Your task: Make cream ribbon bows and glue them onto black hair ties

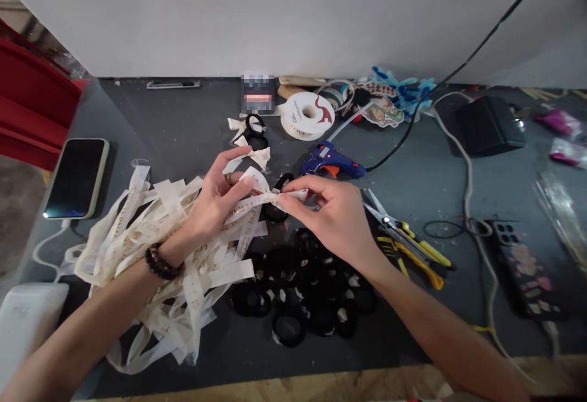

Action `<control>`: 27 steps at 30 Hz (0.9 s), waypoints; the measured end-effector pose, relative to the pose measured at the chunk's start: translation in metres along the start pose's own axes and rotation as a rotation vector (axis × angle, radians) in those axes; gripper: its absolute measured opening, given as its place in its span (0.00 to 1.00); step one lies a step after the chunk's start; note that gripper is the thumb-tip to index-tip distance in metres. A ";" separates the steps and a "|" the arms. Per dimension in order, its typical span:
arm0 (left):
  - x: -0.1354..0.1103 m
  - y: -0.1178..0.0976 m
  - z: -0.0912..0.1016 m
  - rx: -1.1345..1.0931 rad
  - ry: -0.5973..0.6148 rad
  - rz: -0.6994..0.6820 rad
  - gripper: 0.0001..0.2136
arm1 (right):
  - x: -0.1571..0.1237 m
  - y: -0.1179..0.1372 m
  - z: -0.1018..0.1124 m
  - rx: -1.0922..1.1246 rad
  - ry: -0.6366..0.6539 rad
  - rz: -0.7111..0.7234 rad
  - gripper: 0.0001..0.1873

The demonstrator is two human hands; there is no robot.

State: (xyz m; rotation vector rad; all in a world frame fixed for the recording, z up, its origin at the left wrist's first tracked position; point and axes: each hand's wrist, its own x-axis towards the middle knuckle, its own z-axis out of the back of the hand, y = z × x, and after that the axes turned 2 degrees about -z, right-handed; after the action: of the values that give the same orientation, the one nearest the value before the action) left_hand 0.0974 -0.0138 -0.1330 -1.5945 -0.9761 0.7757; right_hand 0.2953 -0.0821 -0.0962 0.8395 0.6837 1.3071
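My left hand [219,197] and my right hand [331,214] meet over the middle of the dark table [183,121], both pinching one cream ribbon piece [261,193] with gold lettering, folded into a loop. A black hair tie [278,197] sits right under the pinch, partly hidden by the fingers. Below my left wrist, which wears a dark bead bracelet, lies a heap of cut cream ribbon strips [156,255]. A pile of black hair ties [302,286] lies below my right hand.
A blue glue gun [331,161], a ribbon spool [307,115], two finished bows on hair ties [251,139], yellow-handled scissors [406,237], a phone at left [77,177], a second phone at right [527,270], a black box [490,124], cables and stickers lie around.
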 end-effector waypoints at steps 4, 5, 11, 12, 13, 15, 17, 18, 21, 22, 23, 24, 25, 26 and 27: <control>0.002 0.006 0.003 -0.031 -0.034 0.017 0.21 | 0.003 -0.002 0.003 0.025 0.060 -0.031 0.11; 0.002 0.007 0.004 -0.039 -0.039 0.013 0.21 | 0.004 -0.004 0.003 0.058 0.082 -0.049 0.12; 0.001 0.001 0.002 0.018 0.075 0.053 0.31 | 0.003 -0.007 -0.001 0.139 0.091 -0.049 0.11; 0.001 -0.002 0.000 0.053 0.087 0.055 0.35 | 0.003 -0.006 -0.002 0.143 0.094 -0.039 0.11; 0.001 -0.004 -0.001 0.085 0.092 0.053 0.37 | 0.002 -0.005 -0.002 0.146 0.097 -0.030 0.11; 0.001 -0.006 -0.004 0.122 0.080 0.047 0.39 | 0.001 -0.003 -0.003 0.144 0.096 -0.023 0.11; 0.002 -0.005 -0.005 0.108 0.052 0.038 0.39 | 0.001 -0.002 -0.002 0.144 0.069 -0.028 0.10; 0.002 -0.004 -0.005 0.095 0.044 0.041 0.39 | 0.001 -0.002 -0.002 0.143 0.047 -0.028 0.10; 0.003 -0.001 -0.004 0.061 0.051 0.063 0.40 | 0.002 -0.002 -0.001 0.129 -0.019 -0.014 0.08; 0.003 -0.001 -0.004 0.064 0.062 0.069 0.40 | 0.003 -0.003 -0.001 0.116 -0.032 -0.005 0.08; 0.003 -0.001 -0.003 0.077 0.071 0.069 0.40 | 0.003 -0.004 -0.001 0.100 -0.043 0.003 0.08; 0.003 -0.002 -0.003 0.096 0.081 0.064 0.39 | 0.004 -0.005 0.000 0.086 -0.047 0.010 0.08; 0.003 -0.003 -0.002 0.121 0.091 0.059 0.39 | 0.004 -0.006 0.000 0.076 -0.043 0.017 0.09; 0.003 -0.004 -0.002 0.147 0.105 0.056 0.38 | 0.004 -0.007 0.000 0.073 -0.035 0.020 0.09; 0.003 -0.005 -0.002 0.167 0.117 0.054 0.38 | 0.005 -0.007 0.001 0.076 -0.023 0.018 0.09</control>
State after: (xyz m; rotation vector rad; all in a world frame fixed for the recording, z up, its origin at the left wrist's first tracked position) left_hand 0.0991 -0.0116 -0.1279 -1.5082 -0.7673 0.7717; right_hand 0.3007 -0.0777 -0.1019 0.9220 0.7129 1.2921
